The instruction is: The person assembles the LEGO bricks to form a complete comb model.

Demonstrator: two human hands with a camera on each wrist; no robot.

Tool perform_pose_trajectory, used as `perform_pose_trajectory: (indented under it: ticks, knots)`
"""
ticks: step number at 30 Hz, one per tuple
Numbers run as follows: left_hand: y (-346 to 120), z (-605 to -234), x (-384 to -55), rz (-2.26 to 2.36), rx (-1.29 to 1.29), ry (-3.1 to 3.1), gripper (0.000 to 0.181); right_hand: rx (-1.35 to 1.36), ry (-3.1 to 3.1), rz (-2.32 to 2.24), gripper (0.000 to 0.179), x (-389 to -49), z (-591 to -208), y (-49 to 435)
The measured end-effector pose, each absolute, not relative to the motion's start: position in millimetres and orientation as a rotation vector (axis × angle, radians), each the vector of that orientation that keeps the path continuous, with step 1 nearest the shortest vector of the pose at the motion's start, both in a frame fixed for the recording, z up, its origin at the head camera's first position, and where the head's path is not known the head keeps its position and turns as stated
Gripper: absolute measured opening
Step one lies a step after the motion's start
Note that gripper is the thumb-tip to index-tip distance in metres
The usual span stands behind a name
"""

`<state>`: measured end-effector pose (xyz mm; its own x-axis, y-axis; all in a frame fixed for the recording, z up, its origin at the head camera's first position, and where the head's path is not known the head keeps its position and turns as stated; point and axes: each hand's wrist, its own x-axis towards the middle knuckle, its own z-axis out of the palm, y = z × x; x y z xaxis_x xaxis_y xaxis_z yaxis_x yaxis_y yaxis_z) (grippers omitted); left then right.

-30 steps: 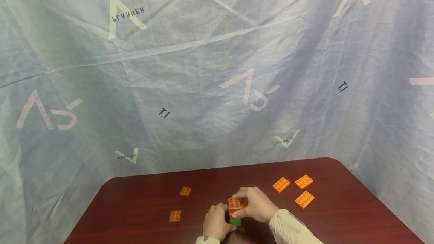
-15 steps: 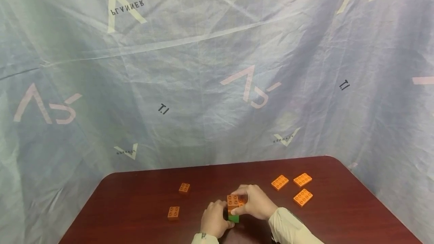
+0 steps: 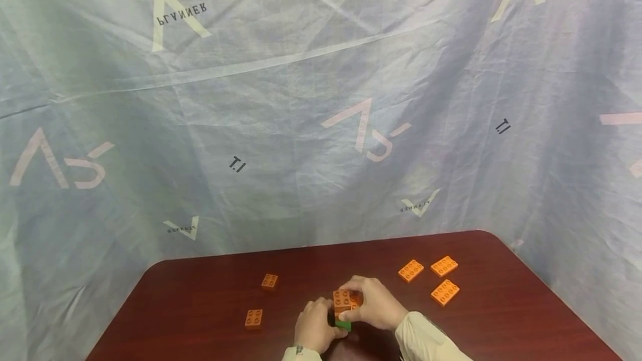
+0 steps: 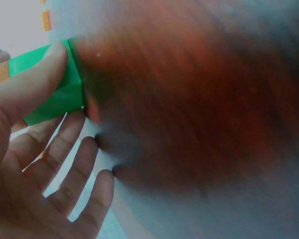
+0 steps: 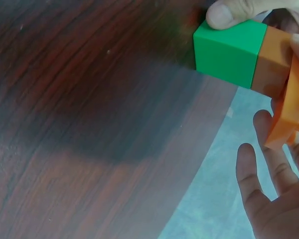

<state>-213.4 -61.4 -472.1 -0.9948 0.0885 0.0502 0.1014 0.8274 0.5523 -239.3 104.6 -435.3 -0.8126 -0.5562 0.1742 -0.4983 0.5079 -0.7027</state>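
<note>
A small brick stack stands upright near the table's front. Its base is a green block (image 3: 343, 325), which my left hand (image 3: 314, 327) holds between thumb and fingers. In the right wrist view a brown-orange brick (image 5: 272, 62) sits against the green block, followed by a wider bright orange plate (image 5: 285, 107) with studs. On top, the head view shows an orange four-stud brick (image 3: 341, 297). My right hand (image 3: 377, 303) grips the upper part of the stack from the right, thumb in front and fingers behind. Its fingers partly hide the plate.
On the left of the dark red table (image 3: 200, 294) lie two loose orange four-stud bricks, a far brick (image 3: 269, 281) and a nearer brick (image 3: 253, 319). To the right lie three orange plates: a left plate (image 3: 411, 271), a back plate (image 3: 444, 266) and a front plate (image 3: 445, 292).
Both hands stay on the stack with the same hold. Slightly less of the green block shows in the head view. The loose pieces lie as before, while the head view shifts a little.
</note>
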Motion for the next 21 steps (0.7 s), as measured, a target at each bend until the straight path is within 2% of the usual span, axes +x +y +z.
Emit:
perform_pose_trajectory:
  ticks: [21]
  knots:
    - [-58, -471, -212, -0.875, -0.106, -2.955, 0.048, -0.959, 2.739, -1.213, 0.043, -232, -420, 121]
